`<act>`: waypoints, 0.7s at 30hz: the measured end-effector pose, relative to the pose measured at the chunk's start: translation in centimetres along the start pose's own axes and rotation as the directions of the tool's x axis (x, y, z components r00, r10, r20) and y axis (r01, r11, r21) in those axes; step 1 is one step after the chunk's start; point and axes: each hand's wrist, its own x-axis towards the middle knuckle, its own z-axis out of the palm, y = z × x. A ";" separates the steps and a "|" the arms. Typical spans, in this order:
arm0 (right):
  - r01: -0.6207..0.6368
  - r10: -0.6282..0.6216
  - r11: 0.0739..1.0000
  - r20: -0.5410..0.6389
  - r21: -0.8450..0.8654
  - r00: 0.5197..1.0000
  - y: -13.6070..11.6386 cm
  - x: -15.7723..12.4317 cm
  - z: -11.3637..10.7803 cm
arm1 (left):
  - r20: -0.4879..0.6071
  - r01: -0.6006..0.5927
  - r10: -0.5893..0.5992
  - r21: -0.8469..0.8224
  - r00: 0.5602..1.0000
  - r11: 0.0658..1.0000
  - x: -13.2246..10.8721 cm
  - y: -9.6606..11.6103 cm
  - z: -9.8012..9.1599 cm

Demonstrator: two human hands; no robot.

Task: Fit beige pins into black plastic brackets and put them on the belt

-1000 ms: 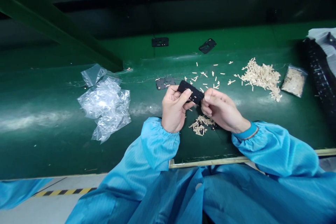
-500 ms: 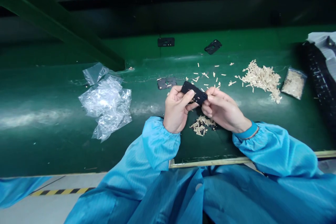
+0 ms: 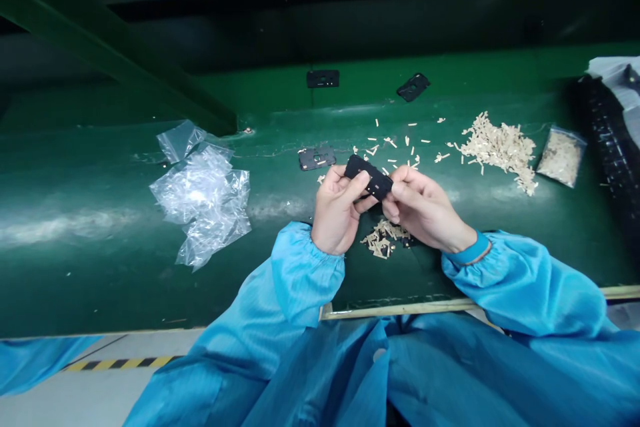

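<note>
Above the green bench (image 3: 100,267), both hands (image 3: 335,213) pinch a black plate (image 3: 361,169).

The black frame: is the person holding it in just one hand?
No, the black frame is held by two hands, the left hand at one end and the right hand at the other.

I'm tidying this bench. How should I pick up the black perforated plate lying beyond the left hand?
Pinch the black plate by its short left end, coming from the left. It lies flat on the green bench, so an edge suits best, and that side avoids the scattered tan strips.
</note>
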 end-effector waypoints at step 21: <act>0.223 -0.313 0.876 -0.154 -0.427 0.937 0.7 0.3 -0.9 | -0.118 -0.218 0.236 0.149 0.964 0.964 -0.1 0.0 0.5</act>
